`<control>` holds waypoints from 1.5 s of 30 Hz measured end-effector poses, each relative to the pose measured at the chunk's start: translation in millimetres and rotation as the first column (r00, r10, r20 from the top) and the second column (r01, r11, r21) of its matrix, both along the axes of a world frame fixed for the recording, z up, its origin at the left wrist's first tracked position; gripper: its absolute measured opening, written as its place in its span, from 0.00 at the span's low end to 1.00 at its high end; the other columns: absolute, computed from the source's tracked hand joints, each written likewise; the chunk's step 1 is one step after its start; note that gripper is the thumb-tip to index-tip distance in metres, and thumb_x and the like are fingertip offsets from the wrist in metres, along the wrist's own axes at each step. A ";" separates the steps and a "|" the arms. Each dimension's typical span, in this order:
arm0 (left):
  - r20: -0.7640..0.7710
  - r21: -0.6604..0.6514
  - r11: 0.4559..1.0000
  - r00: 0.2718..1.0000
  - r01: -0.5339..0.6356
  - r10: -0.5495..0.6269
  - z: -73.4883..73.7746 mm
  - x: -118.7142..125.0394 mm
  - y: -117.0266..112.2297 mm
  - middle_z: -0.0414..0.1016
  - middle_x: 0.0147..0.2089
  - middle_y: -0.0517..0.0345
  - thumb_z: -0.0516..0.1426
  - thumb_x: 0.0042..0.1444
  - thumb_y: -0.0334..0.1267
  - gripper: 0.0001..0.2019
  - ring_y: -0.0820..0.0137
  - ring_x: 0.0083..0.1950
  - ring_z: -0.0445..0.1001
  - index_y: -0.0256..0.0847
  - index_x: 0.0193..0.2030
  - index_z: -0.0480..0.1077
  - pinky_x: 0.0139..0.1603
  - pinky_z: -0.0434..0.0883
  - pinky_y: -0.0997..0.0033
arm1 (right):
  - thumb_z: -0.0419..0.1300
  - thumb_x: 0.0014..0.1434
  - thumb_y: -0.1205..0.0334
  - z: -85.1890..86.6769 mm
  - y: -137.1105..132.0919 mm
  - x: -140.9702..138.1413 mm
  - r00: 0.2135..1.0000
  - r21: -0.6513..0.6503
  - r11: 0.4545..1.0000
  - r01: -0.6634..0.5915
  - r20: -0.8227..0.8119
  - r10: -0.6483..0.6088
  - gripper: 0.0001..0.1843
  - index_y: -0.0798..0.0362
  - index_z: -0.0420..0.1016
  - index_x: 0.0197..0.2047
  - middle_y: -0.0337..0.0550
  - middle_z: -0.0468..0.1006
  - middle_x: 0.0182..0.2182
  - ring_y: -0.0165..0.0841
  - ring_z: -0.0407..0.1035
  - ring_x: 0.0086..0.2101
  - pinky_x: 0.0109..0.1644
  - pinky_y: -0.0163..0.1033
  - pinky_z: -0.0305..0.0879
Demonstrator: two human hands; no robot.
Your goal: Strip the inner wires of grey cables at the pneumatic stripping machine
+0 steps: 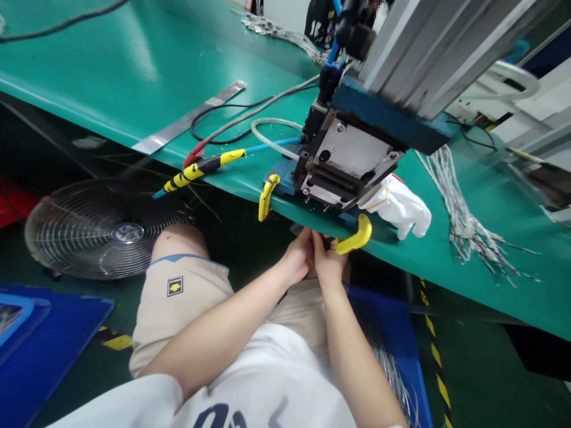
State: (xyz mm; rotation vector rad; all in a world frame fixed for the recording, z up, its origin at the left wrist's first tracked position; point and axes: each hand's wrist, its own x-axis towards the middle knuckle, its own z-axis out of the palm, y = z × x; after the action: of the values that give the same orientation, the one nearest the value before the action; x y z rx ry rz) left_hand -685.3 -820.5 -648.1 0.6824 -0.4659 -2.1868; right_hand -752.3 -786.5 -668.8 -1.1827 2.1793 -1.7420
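Note:
My left hand [298, 257] and my right hand [329, 260] are pressed together just below the front edge of the green table [134, 71], fingers curled round something small and dark that I cannot make out. They sit under a small press machine [345, 157] with a steel face plate. Two yellow handles stick out below it: one on the left [266, 196] and one on the right [355, 236], the right one touching my right hand.
A white glove [399, 205] lies beside the machine, and a bundle of thin white wires [464, 220] lies further right. Yellow-black wrapped hoses [200, 169] and a metal strip [187, 119] rest on the table. A floor fan [102, 229] stands left; blue bins [49, 333] flank my legs.

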 end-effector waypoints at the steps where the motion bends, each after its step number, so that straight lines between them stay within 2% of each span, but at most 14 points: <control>1: -0.005 -0.025 1.000 1.000 -0.001 0.001 -1.1 3.2 0.3 0.79 0.32 0.50 0.62 0.54 0.49 0.15 0.61 0.40 0.78 0.37 0.29 0.75 0.40 0.75 0.66 | 0.65 0.53 0.47 1.0 3.6 -1.7 0.999 0.009 0.999 -0.038 0.016 0.038 0.15 0.50 0.73 0.29 0.49 0.81 0.29 0.49 0.77 0.39 0.41 0.48 0.75; 4: -0.015 -0.096 0.995 1.000 -0.013 0.011 -5.6 11.7 -1.1 0.79 0.32 0.54 0.67 0.48 0.43 0.11 0.66 0.36 0.78 0.38 0.28 0.75 0.36 0.73 0.71 | 0.66 0.54 0.49 2.2 15.9 -4.8 0.988 0.025 0.990 -0.136 0.080 0.134 0.14 0.52 0.75 0.34 0.49 0.82 0.32 0.47 0.78 0.38 0.40 0.47 0.76; 7: -0.003 -0.144 0.990 1.000 -0.012 0.012 -8.8 16.2 -3.1 0.78 0.28 0.57 0.69 0.46 0.42 0.11 0.70 0.30 0.76 0.37 0.27 0.76 0.33 0.72 0.72 | 0.63 0.56 0.50 1.2 26.3 -6.3 0.973 0.001 0.986 -0.167 0.159 0.165 0.15 0.53 0.74 0.41 0.49 0.83 0.34 0.42 0.78 0.32 0.35 0.45 0.77; 10: 0.018 -0.171 0.985 1.000 0.008 -0.005 -7.6 17.4 -3.0 0.78 0.29 0.56 0.70 0.44 0.42 0.11 0.71 0.30 0.76 0.36 0.27 0.77 0.34 0.72 0.71 | 0.61 0.58 0.50 1.6 33.3 -9.1 0.956 -0.036 0.981 -0.192 0.221 0.195 0.13 0.52 0.74 0.39 0.46 0.82 0.31 0.39 0.78 0.28 0.32 0.44 0.77; 13: 0.038 -0.188 0.981 0.999 0.039 -0.033 -3.6 16.7 -2.4 0.79 0.28 0.55 0.70 0.44 0.42 0.12 0.70 0.29 0.76 0.35 0.27 0.77 0.34 0.73 0.70 | 0.61 0.59 0.51 3.4 37.2 -11.8 0.943 -0.068 0.976 -0.205 0.254 0.216 0.12 0.52 0.76 0.35 0.46 0.82 0.30 0.40 0.78 0.29 0.35 0.46 0.78; 17: 0.052 -0.192 0.979 0.997 0.073 -0.064 -1.7 16.5 -3.7 0.78 0.27 0.55 0.71 0.43 0.41 0.12 0.69 0.28 0.76 0.35 0.25 0.76 0.33 0.74 0.68 | 0.62 0.57 0.52 4.9 39.7 -9.3 0.937 -0.097 0.982 -0.163 0.296 0.185 0.13 0.53 0.77 0.37 0.47 0.83 0.30 0.42 0.79 0.30 0.36 0.48 0.79; 21: 0.055 -0.179 0.979 0.994 0.099 -0.090 -5.8 17.9 -5.7 0.79 0.29 0.50 0.70 0.44 0.43 0.14 0.66 0.30 0.78 0.34 0.27 0.76 0.36 0.75 0.66 | 0.65 0.55 0.51 7.0 43.3 -5.5 0.932 -0.100 0.987 -0.126 0.330 0.152 0.14 0.54 0.76 0.38 0.49 0.84 0.31 0.43 0.79 0.29 0.35 0.49 0.79; 28: 0.038 -0.133 0.986 0.994 0.105 -0.100 -7.7 18.1 -8.3 0.78 0.29 0.53 0.71 0.44 0.41 0.14 0.69 0.30 0.78 0.34 0.27 0.73 0.36 0.75 0.70 | 0.66 0.54 0.48 10.2 53.1 -9.5 0.938 -0.061 0.993 -0.103 0.325 0.117 0.17 0.54 0.76 0.37 0.49 0.83 0.29 0.43 0.79 0.29 0.34 0.48 0.79; 33: 0.035 -0.110 0.987 0.993 0.119 -0.116 -6.8 15.4 -10.5 0.78 0.27 0.53 0.71 0.44 0.41 0.14 0.70 0.29 0.77 0.33 0.27 0.73 0.34 0.75 0.71 | 0.64 0.55 0.44 11.1 47.3 -10.8 0.966 0.004 0.992 -0.122 0.231 0.118 0.20 0.54 0.75 0.37 0.48 0.83 0.29 0.41 0.79 0.28 0.32 0.44 0.78; 38: 0.020 -0.095 0.986 0.991 0.136 -0.135 -9.5 6.5 -6.7 0.78 0.26 0.51 0.70 0.45 0.49 0.19 0.68 0.28 0.77 0.33 0.26 0.74 0.30 0.73 0.70 | 0.61 0.59 0.44 19.9 38.2 -16.6 0.990 0.154 0.978 -0.139 -0.005 0.141 0.20 0.53 0.77 0.35 0.48 0.82 0.27 0.40 0.77 0.26 0.28 0.40 0.71; 41: 0.012 -0.084 0.990 0.994 0.114 -0.113 -13.9 2.6 -3.6 0.76 0.25 0.56 0.69 0.45 0.52 0.21 0.72 0.26 0.74 0.33 0.26 0.74 0.30 0.71 0.73 | 0.59 0.60 0.43 24.2 35.7 -20.4 0.971 0.231 0.967 -0.110 -0.180 0.154 0.22 0.53 0.78 0.28 0.50 0.81 0.24 0.42 0.76 0.27 0.31 0.40 0.68; 45: 0.014 -0.081 0.993 0.996 0.089 -0.088 -20.2 -0.6 -2.5 0.74 0.23 0.61 0.67 0.53 0.48 0.18 0.76 0.24 0.71 0.34 0.25 0.72 0.30 0.70 0.75 | 0.53 0.62 0.38 22.1 34.2 -20.6 0.929 0.258 0.966 -0.033 -0.347 0.125 0.30 0.54 0.78 0.25 0.55 0.81 0.24 0.43 0.76 0.26 0.31 0.41 0.65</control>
State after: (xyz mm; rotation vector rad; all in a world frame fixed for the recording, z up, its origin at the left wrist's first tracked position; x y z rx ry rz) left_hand -686.0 -822.9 -668.3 0.6397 -0.5975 -2.2345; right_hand -772.9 -752.3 -646.6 -1.5986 2.4140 -1.2479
